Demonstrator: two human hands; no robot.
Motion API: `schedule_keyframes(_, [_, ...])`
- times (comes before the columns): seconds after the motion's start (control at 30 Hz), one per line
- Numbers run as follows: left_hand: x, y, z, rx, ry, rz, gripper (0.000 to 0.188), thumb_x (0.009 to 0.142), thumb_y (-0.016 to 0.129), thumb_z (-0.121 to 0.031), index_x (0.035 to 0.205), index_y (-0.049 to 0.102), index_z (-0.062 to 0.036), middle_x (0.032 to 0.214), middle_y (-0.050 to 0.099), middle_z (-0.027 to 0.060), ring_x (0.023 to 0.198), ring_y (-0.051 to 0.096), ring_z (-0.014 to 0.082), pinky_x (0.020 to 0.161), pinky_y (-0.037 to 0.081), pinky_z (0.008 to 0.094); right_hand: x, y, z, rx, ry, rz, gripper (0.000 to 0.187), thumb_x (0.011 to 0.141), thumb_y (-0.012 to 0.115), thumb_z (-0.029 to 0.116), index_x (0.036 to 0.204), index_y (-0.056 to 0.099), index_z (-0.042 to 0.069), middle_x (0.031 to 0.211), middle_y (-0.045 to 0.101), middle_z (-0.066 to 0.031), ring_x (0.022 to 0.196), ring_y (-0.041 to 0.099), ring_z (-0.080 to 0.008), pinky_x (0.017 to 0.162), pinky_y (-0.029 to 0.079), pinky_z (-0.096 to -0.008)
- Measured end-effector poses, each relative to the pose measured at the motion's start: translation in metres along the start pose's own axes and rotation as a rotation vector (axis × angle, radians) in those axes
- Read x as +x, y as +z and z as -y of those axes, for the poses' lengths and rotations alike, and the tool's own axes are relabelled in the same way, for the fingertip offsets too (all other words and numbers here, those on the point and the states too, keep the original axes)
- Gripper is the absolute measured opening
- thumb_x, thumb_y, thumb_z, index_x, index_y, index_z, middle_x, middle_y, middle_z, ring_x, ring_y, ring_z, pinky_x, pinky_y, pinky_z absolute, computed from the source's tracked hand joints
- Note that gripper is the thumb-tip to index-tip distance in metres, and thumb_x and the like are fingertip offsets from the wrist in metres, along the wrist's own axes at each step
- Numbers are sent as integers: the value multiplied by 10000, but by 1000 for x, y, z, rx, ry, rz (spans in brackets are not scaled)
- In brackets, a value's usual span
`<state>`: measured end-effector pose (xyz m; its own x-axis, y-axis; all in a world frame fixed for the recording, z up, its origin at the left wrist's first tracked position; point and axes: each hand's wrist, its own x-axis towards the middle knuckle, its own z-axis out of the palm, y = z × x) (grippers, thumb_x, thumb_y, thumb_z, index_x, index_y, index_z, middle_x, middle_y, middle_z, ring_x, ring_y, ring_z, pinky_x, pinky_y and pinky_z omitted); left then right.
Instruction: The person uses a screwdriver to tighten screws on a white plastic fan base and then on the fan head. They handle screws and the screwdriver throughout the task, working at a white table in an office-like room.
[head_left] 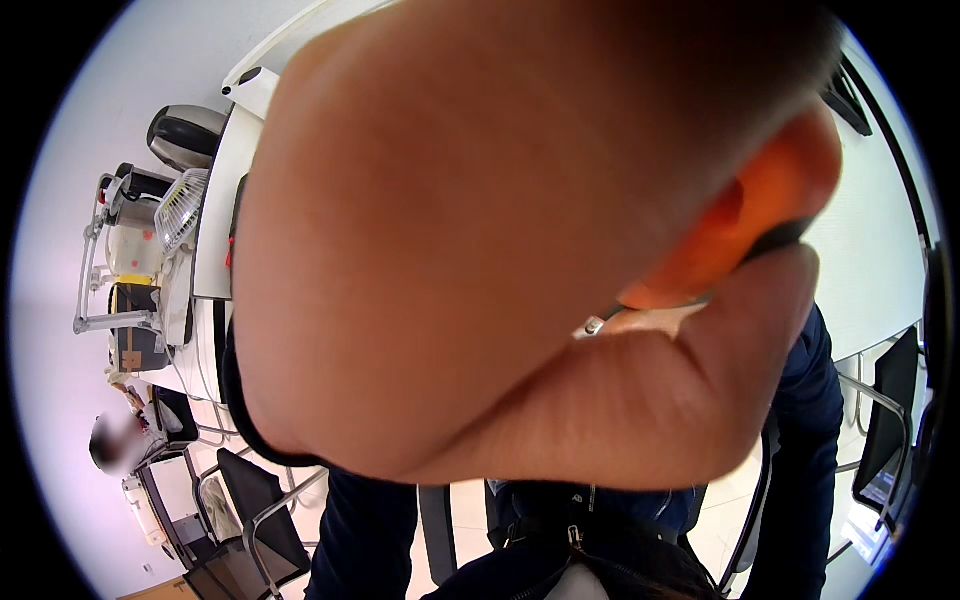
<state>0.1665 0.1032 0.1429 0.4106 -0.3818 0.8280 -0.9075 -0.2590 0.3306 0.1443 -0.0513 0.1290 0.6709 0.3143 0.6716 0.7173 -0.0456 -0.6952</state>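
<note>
Orange-and-black object (715, 250), partly hidden and too blurred to identify, sits close before me in my left hand (440, 270), thumb and fingers curled around it. My right hand is hidden; I cannot tell its state. White table (880, 225) shows beyond.

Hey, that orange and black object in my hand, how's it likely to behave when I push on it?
The orange and black object is probably stiff: its visible outline curves without sagging. Its smooth-looking surface might be slightly slippery, though blur hides any texture. Its rounded side could make it apt to roll, but the left hand hides too much to be sure.
</note>
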Motion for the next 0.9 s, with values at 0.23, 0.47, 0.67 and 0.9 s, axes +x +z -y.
schedule_keyframes(0.23, [6,-25,8,-34,-1,-9,443,787,500,-372,1065,491,-28,877,509,104,568,549,178,518,418,255,-2,7,-9,105,-5,-19,274,628,780,205,757,582,67,623,446,38,546,411,-70,462,299,-200])
schedule_keyframes(0.47, [7,-31,12,-106,3,40,434,782,504,-365,1056,493,-29,859,506,102,559,545,179,509,413,257,1,7,-5,2,-28,-38,301,640,781,252,745,566,68,627,475,22,542,427,-75,456,309,-197])
schedule_keyframes(0.67, [10,-30,12,-149,21,74,427,777,506,-359,1048,495,-29,844,503,99,551,541,179,502,408,258,2,3,2,18,89,-8,284,688,746,266,841,630,57,687,583,4,574,493,-70,430,319,-179])
schedule_keyframes(0.9, [12,-28,10,-173,36,83,418,772,510,-352,1038,497,-30,826,500,97,542,536,180,494,403,260,3,8,-5,239,138,-20,295,654,782,247,817,624,59,690,593,0,541,439,-56,456,287,-178])
